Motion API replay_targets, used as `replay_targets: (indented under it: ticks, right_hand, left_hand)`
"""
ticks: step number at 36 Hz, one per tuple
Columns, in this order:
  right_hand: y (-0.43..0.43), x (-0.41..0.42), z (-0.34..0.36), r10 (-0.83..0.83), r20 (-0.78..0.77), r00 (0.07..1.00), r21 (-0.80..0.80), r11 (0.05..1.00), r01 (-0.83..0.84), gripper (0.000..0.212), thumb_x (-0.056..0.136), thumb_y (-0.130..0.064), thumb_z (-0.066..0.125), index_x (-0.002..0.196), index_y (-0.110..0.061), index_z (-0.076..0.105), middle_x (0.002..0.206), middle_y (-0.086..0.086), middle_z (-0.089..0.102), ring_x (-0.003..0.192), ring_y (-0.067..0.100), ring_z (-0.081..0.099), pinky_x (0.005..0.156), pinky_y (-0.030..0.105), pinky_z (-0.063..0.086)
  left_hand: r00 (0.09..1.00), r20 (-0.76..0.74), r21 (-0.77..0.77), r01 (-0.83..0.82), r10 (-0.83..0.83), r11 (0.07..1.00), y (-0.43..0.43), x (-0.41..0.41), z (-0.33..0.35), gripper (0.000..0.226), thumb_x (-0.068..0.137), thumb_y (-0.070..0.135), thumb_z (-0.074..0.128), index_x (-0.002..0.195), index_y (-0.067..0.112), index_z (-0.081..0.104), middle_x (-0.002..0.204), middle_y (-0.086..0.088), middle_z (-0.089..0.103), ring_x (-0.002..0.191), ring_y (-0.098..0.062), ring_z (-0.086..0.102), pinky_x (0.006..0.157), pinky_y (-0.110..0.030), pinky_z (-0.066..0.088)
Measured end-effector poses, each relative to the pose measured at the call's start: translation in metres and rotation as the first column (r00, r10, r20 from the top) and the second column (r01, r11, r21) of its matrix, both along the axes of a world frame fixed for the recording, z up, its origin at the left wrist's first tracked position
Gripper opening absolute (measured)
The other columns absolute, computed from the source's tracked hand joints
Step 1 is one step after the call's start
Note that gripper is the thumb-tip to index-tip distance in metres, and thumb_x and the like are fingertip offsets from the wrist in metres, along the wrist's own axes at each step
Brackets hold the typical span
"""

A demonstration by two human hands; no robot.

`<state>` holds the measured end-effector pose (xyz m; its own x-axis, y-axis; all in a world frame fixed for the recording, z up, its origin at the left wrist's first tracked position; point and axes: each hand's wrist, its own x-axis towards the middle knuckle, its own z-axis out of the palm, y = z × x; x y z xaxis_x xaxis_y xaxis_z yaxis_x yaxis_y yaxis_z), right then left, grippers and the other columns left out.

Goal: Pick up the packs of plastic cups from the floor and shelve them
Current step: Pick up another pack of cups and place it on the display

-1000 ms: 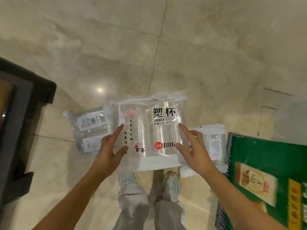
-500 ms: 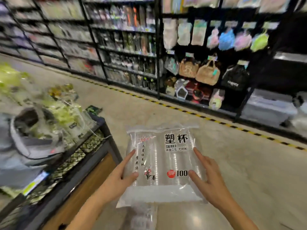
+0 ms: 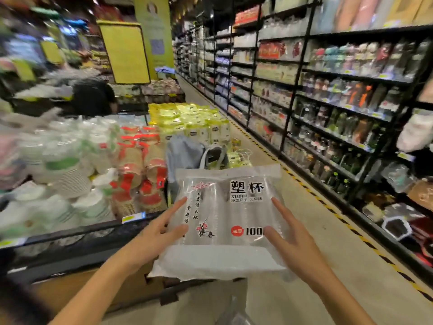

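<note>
A clear pack of plastic cups (image 3: 225,219) with black Chinese lettering and a red "100" label is held up at chest height, in front of me. My left hand (image 3: 154,238) grips its left edge, thumb and forefinger on the front and the other fingers hidden behind. My right hand (image 3: 293,240) grips the right edge the same way. A second clear pack (image 3: 234,310) lies blurred on the floor at the bottom edge. The pack sits beside the right end of a low display table (image 3: 93,233).
The display table carries stacked paper cups and bowls (image 3: 70,172), red-wrapped cup packs (image 3: 145,165), a grey bag (image 3: 185,153) and yellow packs (image 3: 192,120). Tall black shelves (image 3: 339,113) line the right side of the aisle. A person's dark head (image 3: 93,97) shows behind the table.
The view swung up from the floor to the aisle. Both hands lifted the pack off the floor pile and carried it beside the display table, with the same hold.
</note>
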<state>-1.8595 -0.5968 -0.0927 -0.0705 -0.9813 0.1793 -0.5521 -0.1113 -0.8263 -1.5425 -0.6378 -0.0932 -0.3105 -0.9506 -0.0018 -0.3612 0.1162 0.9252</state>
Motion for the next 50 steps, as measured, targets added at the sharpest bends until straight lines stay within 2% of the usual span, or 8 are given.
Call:
replay_targets:
  ticks: [12,18,21,24,28,35,41,50]
  right_hand:
    - [-0.075,0.248,0.021,0.472,0.087,0.877,-0.019,0.881,-0.472,0.061,0.090,-0.048,0.064,0.139,-0.064,0.032,0.132,-0.053,0.024,0.121,-0.028,0.023,0.110,0.028,0.025]
    - [-0.091,0.409,0.027,0.651,0.091,0.753,-0.034,0.758,-0.651,0.060,0.088,-0.050,0.065,0.137,-0.067,0.034,0.147,-0.037,0.030,0.139,-0.006,0.024,0.114,0.034,0.024]
    - [-0.089,0.483,0.027,0.717,0.107,0.688,-0.052,0.695,-0.717,0.060,0.090,-0.043,0.066,0.138,-0.062,0.036,0.147,-0.036,0.032,0.137,-0.009,0.026,0.111,0.029,0.024]
    - [-0.088,0.549,0.027,0.771,0.117,0.625,-0.041,0.633,-0.773,0.059,0.091,-0.043,0.065,0.138,-0.062,0.036,0.148,-0.035,0.032,0.137,-0.008,0.027,0.115,0.032,0.025]
    - [-0.092,0.626,0.028,0.846,0.105,0.523,-0.021,0.527,-0.849,0.057,0.091,-0.048,0.063,0.136,-0.068,0.033,0.149,-0.032,0.031,0.137,-0.002,0.028,0.116,0.037,0.028]
    - [-0.118,0.744,0.024,0.924,0.140,0.356,0.004,0.359,-0.934,0.058,0.090,-0.046,0.065,0.138,-0.062,0.037,0.150,-0.028,0.033,0.138,0.000,0.030,0.114,0.032,0.027]
    - [-0.155,0.841,0.021,0.957,0.180,0.227,0.005,0.230,-0.973,0.059,0.090,-0.037,0.069,0.140,-0.054,0.043,0.144,-0.026,0.044,0.135,0.001,0.040,0.114,0.031,0.032]
    - [-0.194,0.975,0.025,0.988,0.151,-0.009,0.063,-0.019,-0.998,0.057,0.091,-0.045,0.064,0.140,-0.057,0.038,0.139,-0.030,0.043,0.128,0.001,0.042,0.111,0.035,0.034]
  left_hand:
    - [0.909,-0.048,-0.051,-0.416,0.413,0.908,0.071,0.237,0.017,0.061,0.089,0.049,0.061,0.138,0.065,0.029,0.147,0.043,0.021,0.135,0.019,0.020,0.107,-0.017,0.024]
    - [0.790,-0.074,-0.076,-0.612,0.608,0.787,0.113,0.378,0.017,0.065,0.072,0.069,0.067,0.130,0.069,0.038,0.146,0.038,0.031,0.139,0.008,0.028,0.118,-0.030,0.024]
    - [0.734,-0.084,-0.071,-0.679,0.674,0.730,0.136,0.433,0.022,0.061,0.087,0.047,0.066,0.138,0.060,0.035,0.145,0.035,0.031,0.122,0.028,0.031,0.103,-0.007,0.032]
    - [0.668,-0.121,-0.030,-0.742,0.735,0.670,0.158,0.480,0.028,0.059,0.091,0.037,0.064,0.138,0.056,0.035,0.132,0.039,0.037,0.103,0.033,0.044,0.079,0.000,0.043]
    - [0.567,-0.144,0.023,-0.817,0.811,0.576,0.183,0.531,0.030,0.061,0.085,0.049,0.067,0.137,0.061,0.037,0.139,0.027,0.046,0.112,0.006,0.060,0.085,-0.022,0.054]
    - [0.386,-0.109,0.034,-0.920,0.916,0.392,0.194,0.592,0.031,0.053,0.093,0.038,0.059,0.137,0.056,0.035,0.131,0.027,0.049,0.096,0.018,0.060,0.068,-0.009,0.050]
    - [0.262,-0.046,0.028,-0.964,0.964,0.264,0.183,0.647,0.024,0.054,0.086,0.055,0.060,0.131,0.070,0.034,0.144,0.027,0.038,0.125,-0.002,0.049,0.102,-0.035,0.048]
    - [-0.010,-0.045,0.051,-0.999,0.999,-0.007,0.163,0.705,0.025,0.054,0.091,0.043,0.061,0.134,0.063,0.036,0.137,0.033,0.042,0.113,0.015,0.052,0.085,-0.011,0.045]
